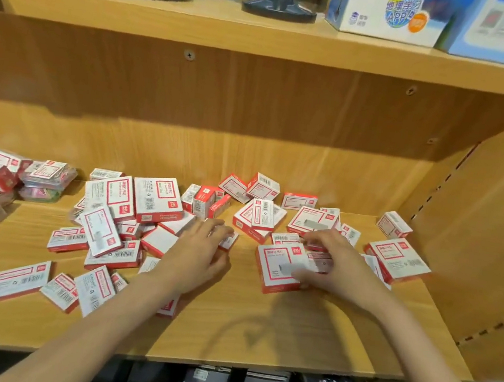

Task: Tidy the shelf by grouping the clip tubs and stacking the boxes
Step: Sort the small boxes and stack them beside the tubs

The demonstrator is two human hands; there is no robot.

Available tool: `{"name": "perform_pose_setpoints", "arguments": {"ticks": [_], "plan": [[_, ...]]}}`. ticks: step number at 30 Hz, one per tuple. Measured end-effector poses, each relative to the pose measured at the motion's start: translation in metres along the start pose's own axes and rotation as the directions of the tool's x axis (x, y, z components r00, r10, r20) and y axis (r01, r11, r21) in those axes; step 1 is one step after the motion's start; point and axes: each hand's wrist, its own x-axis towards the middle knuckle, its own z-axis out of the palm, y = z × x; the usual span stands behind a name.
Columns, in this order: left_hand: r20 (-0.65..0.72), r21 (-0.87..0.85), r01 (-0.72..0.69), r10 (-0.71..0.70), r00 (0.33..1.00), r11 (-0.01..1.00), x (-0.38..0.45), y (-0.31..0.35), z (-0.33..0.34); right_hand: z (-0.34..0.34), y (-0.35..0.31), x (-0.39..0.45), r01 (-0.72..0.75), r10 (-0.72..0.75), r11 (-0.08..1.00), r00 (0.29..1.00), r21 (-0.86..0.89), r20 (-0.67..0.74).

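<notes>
Bare shelf front (257,344) — both hands among scattered boxes (160,200).

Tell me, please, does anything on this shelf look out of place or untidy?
Yes. The red-and-white boxes lie scattered across the shelf, tilted and overlapping, not stacked. The clip tubs sit at far left. Both hands are among the boxes.
</notes>
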Motion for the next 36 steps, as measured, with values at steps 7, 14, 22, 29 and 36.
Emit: {"name": "perform_pose_setpoints", "arguments": {"ticks": [7, 14, 22, 29, 36], "plan": [[0.0, 0.017, -0.022, 0.022, 1.0, 1.0, -0.006, -0.01, 0.002, 0.023, -0.034, 0.065, -0.023, 0.023, 1.0, 0.999, 0.001, -0.026], [-0.044, -0.011, -0.166, 0.165, 0.985, 0.986, -0.014, -0.02, -0.006, 0.038, -0.035, 0.083, -0.018, 0.017, 1.0, 0.995, -0.003, -0.103], [-0.299, 0.057, -0.029, 0.045, 0.953, 0.998, 0.001, -0.023, -0.017, 0.01, -0.017, 0.071, -0.023, 0.019, 0.971, 1.0, -0.236, -0.02], [-0.212, 0.258, 0.14, -0.085, 0.974, 0.956, 0.021, -0.028, -0.012, 0.005, -0.049, 0.098, -0.069, 0.086, 0.992, 0.984, 0.108, -0.155], [-0.184, 0.082, 0.04, -0.024, 0.983, 0.996, 0.004, -0.04, -0.019, 0.036, -0.065, 0.127, -0.147, 0.21, 0.966, 0.926, 0.211, -0.314]]}}
